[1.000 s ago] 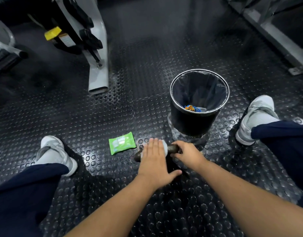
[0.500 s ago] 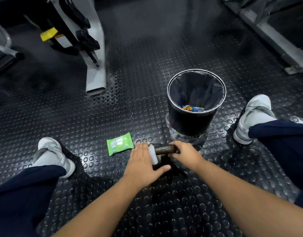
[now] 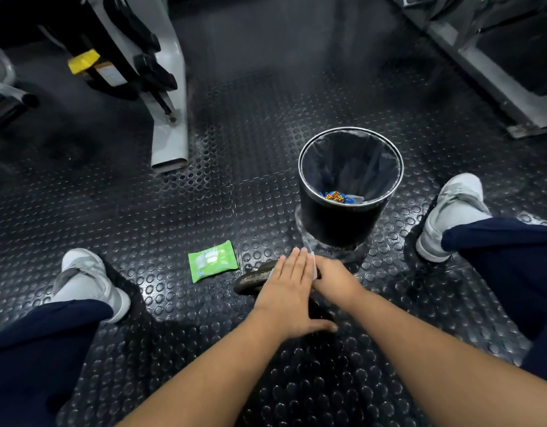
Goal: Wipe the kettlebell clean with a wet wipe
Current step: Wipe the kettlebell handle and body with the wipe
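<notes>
Pressing flat on the kettlebell (image 3: 254,277) just below the middle of the frame, the left hand (image 3: 292,291) lies palm down with its fingers (image 3: 297,262) straight and close together and the thumb spread out to the lower right. A white wet wipe (image 3: 312,266) shows as a thin edge along the right side of those fingers, caught between the palm and the kettlebell's handle. Only the dark, dull metal handle end shows, poking out to the left of the hand; the rest of the kettlebell is hidden under both hands. The right hand (image 3: 335,277) sits just beside the left, touching it, curled over the handle's right part; its fingers are out of sight, so how tightly they close cannot be told.

A green wipe packet (image 3: 212,264) lies flat on the studded black floor (image 3: 142,217), a little to the left of the kettlebell and not touching it. A black bin (image 3: 333,217) with a dark liner stands just above the hands, with a colourful wrapper (image 3: 335,196) at its bottom. Grey shoes (image 3: 87,280) and dark blue trouser legs (image 3: 34,343) frame the scene at lower left and right. Grey gym machine (image 3: 168,118) parts fill the upper left of the frame.
</notes>
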